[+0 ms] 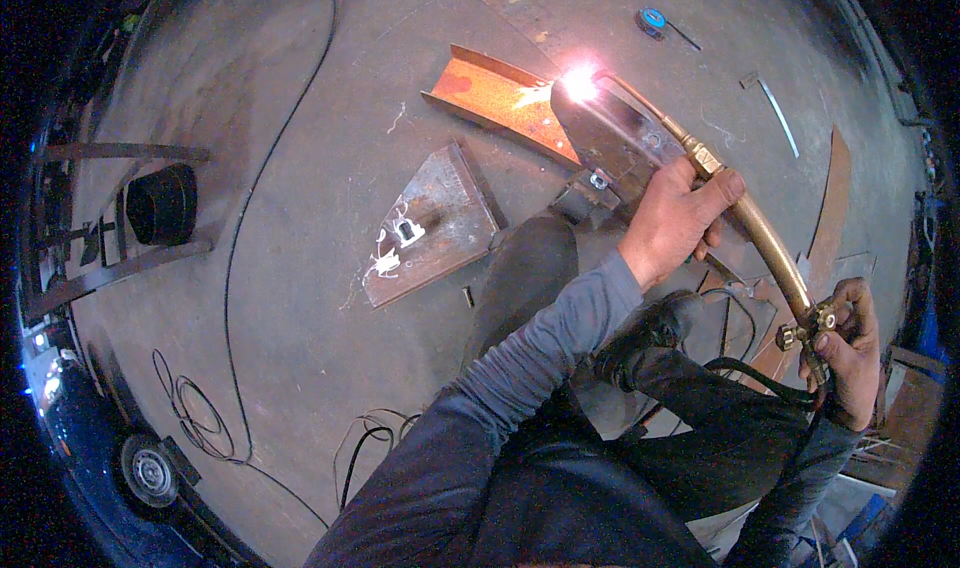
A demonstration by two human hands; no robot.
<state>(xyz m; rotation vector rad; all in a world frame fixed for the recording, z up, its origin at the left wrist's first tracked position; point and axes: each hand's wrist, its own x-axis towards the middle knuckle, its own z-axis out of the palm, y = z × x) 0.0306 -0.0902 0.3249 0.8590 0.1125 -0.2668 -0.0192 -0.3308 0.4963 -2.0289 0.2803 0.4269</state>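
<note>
A brass gas torch (pixel 768 236) slants across the right half of the view. My left hand (pixel 680 220) is closed around it near the neck. My right hand (pixel 848 353) grips its lower end, fingers at the valve knobs. The bent copper-coloured tip ends in a bright pinkish-white flame (pixel 580 81) at the far end of a dark steel piece (pixel 615 133). That glare hides the exact spot it meets. Behind and left of this piece lies a rusty orange steel channel (pixel 490 98). A wedge-shaped steel plate (pixel 430 228) with white patches rests on the floor left of my knee.
A black cable (pixel 250 183) runs along the floor at left, near a dark metal frame (pixel 130 153) and a car wheel (pixel 150 470). A blue tape measure (pixel 652 23) and a thin metal strip (pixel 780 118) lie far right. Dark hose (pixel 755 370) passes over my leg.
</note>
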